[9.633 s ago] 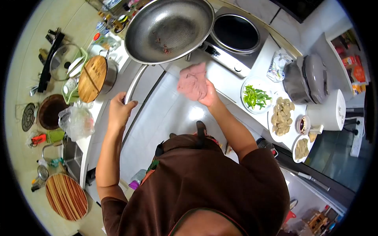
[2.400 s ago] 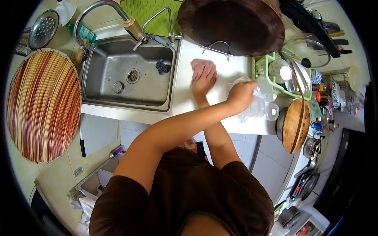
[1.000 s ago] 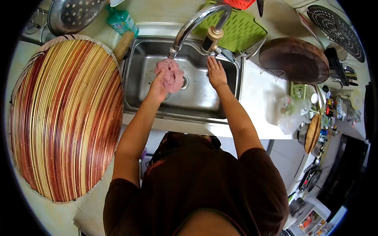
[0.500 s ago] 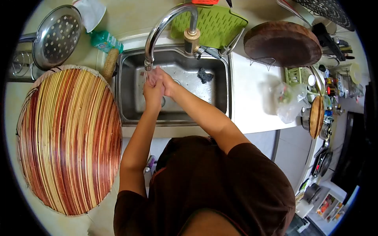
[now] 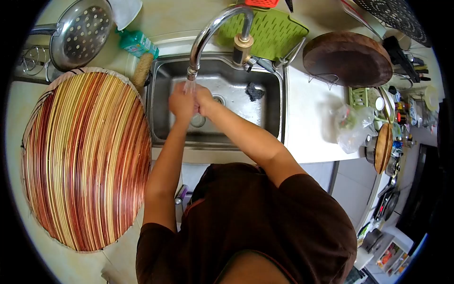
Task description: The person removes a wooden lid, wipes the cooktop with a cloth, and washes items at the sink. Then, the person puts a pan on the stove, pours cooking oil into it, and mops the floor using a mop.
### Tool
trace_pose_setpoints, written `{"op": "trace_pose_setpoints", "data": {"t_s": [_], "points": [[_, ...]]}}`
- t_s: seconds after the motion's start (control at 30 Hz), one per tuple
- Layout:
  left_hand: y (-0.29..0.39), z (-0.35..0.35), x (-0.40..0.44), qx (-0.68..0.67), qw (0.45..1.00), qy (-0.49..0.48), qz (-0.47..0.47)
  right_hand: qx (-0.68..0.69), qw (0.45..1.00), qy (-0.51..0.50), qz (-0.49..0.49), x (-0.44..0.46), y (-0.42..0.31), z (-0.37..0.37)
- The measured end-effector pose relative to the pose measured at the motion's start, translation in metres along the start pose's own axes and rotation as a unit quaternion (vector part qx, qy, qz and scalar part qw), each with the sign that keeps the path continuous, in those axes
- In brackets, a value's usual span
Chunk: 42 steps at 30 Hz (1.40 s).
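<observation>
Water runs from the chrome faucet (image 5: 220, 20) onto both my hands, which are held close together over the stainless steel sink (image 5: 158, 128). My left hand (image 5: 181, 102) is under the spout with its back up, and its fingers curl out of sight. Against it, on the right side of the stream, my right hand (image 5: 204, 98) has its fingers mostly hidden by the water and the left hand. I make out no object in either. A dark scouring pad (image 5: 254, 92) lies at the right of the basin, and a drain (image 5: 197, 120) shows below my hands.
Left of the sink lies a large round striped mat or lid (image 5: 87, 161). Behind it are a perforated skimmer (image 5: 87, 35), a green bottle (image 5: 138, 43) and a brush (image 5: 142, 70). A green rack (image 5: 279, 33), a round wooden chopping board (image 5: 347, 59) and a plastic bag (image 5: 352, 128) stand right.
My hands have shifted against each other under the stream: the left hand has turned its back up and the fingers have slipped from view. The camera view has moved slightly.
</observation>
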<state>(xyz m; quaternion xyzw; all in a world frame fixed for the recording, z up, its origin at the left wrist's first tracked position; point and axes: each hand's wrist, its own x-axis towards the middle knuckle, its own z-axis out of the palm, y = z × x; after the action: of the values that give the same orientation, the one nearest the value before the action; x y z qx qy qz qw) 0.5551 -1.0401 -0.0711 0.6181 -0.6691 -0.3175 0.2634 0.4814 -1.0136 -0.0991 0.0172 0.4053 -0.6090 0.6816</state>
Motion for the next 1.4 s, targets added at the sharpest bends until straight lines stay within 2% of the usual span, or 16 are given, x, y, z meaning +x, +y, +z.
{"op": "trace_pose_setpoints", "data": {"t_s": [0.17, 0.2, 0.3, 0.33, 0.4, 0.47, 0.57, 0.67, 0.77, 0.83, 0.9, 1.0, 1.1, 1.2, 1.3, 1.4], "points": [[0.012, 0.001, -0.012, 0.083, 0.995, -0.026, 0.046, 0.109, 0.992, -0.063, 0.020, 0.052, 0.023, -0.039], [0.007, 0.003, -0.006, 0.108, 0.993, -0.016, 0.056, -0.053, 0.997, 0.063, -0.005, 0.002, -0.001, 0.000], [-0.007, -0.008, 0.016, 0.063, 0.996, -0.027, 0.061, -0.267, 0.963, 0.030, 0.006, 0.049, 0.024, -0.047], [-0.013, -0.007, 0.019, 0.073, 0.990, 0.006, 0.123, -0.195, 0.979, -0.048, -0.048, 0.006, 0.005, -0.020], [-0.026, -0.007, 0.024, 0.097, 0.961, 0.072, 0.250, -0.132, 0.989, -0.051, 0.042, -0.007, -0.007, -0.016], [-0.030, 0.006, 0.014, 0.056, 0.958, 0.088, 0.266, -0.038, 0.991, -0.062, 0.116, -0.017, -0.016, -0.008], [0.003, 0.016, -0.020, -0.009, 0.954, 0.085, 0.287, 0.039, 0.936, -0.334, 0.106, 0.019, -0.003, -0.033], [0.026, 0.009, -0.043, -0.081, 0.947, -0.020, 0.310, 0.029, 0.865, -0.495, -0.075, 0.047, 0.012, -0.050], [0.024, 0.007, -0.032, -0.054, 0.966, -0.037, 0.250, -0.030, 0.941, -0.325, -0.086, 0.039, 0.020, -0.049], [0.016, 0.008, -0.011, -0.055, 0.986, -0.012, 0.160, 0.112, 0.942, -0.313, 0.046, 0.033, 0.006, -0.035], [-0.019, 0.017, 0.029, -0.003, 0.988, 0.018, 0.155, -0.023, 0.997, -0.074, 0.026, 0.044, 0.013, -0.034], [-0.025, 0.010, 0.038, 0.016, 0.991, 0.068, 0.116, -0.164, 0.981, -0.102, -0.022, 0.015, -0.005, -0.016], [0.003, -0.005, 0.014, 0.014, 0.990, 0.070, 0.125, -0.133, 0.990, -0.029, -0.035, 0.002, -0.011, 0.005], [0.018, 0.002, -0.003, 0.005, 0.978, 0.091, 0.185, 0.052, 0.981, -0.187, 0.012, 0.034, -0.009, -0.028], [0.001, -0.001, 0.010, 0.031, 0.978, 0.099, 0.183, -0.178, 0.984, 0.008, -0.016, -0.004, -0.022, 0.010], [-0.037, 0.001, 0.029, 0.026, 0.995, 0.035, 0.085, -0.273, 0.951, 0.012, -0.143, -0.005, -0.020, 0.010]]}}
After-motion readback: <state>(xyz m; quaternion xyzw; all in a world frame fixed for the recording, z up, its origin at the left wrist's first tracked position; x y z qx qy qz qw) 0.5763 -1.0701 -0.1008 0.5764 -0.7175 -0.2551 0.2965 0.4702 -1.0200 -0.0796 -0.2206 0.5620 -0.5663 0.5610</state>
